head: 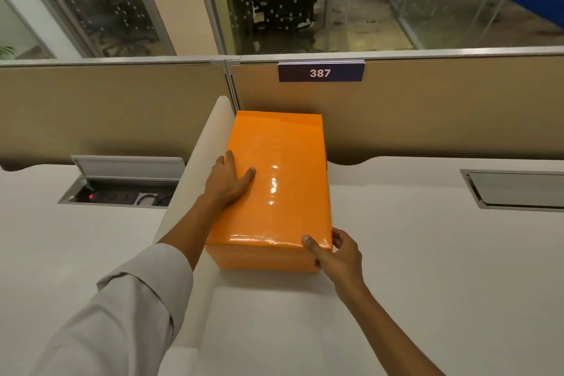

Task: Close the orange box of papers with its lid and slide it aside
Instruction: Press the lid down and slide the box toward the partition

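Note:
The orange box (283, 192) stands on the white desk (412, 253), its glossy lid on top and covering it, so no papers show. Its far end touches the beige partition and its left side lies along a white divider. My left hand (227, 181) rests flat on the lid's left edge, fingers spread over the top. My right hand (334, 250) grips the near right corner, thumb on the lid and fingers around the side.
A white divider panel (198, 168) runs along the box's left side. An open cable hatch with a power strip (122, 183) sits in the left desk. A shut hatch (515, 189) lies at the right. The beige partition (427, 113) carries a "387" sign (320, 73).

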